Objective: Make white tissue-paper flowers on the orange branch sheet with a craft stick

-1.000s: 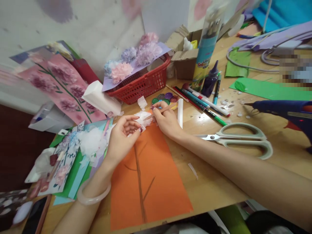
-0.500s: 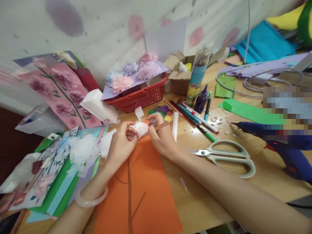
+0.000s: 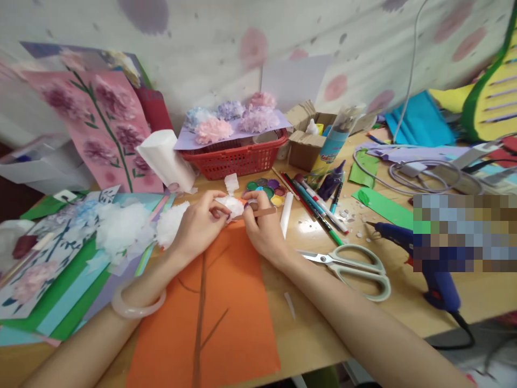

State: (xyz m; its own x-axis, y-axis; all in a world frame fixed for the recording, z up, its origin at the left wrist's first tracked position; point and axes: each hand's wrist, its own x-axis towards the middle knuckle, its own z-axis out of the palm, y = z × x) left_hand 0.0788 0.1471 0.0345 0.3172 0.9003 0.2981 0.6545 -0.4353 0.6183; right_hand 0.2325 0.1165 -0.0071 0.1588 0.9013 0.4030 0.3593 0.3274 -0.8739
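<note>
Both hands meet over the top of an orange sheet [image 3: 238,323] that carries a brown drawn stem with thin branches. Between them is a small white tissue-paper flower [image 3: 231,206]. My left hand [image 3: 202,226] pinches its left side, fingers curled. My right hand [image 3: 264,231] is closed at the flower's right side, with a thin brown stick [image 3: 264,212] held across its fingers; the stick's inner end is hidden. A bigger white paper flower [image 3: 168,223] lies just left of my left hand. Behind the hands sits a palette of round paints [image 3: 266,188].
Scissors [image 3: 347,264] lie right of my right forearm, with a blue glue gun [image 3: 436,269] beyond. Pens [image 3: 319,202] and a purple bottle [image 3: 333,180] lie behind. A red basket [image 3: 238,161] stands at the back; layered coloured papers [image 3: 68,291] cover the left side.
The view has shifted, so the scissors and glue gun appear further left. Both hands stay at the white flower with nearly the same grip.
</note>
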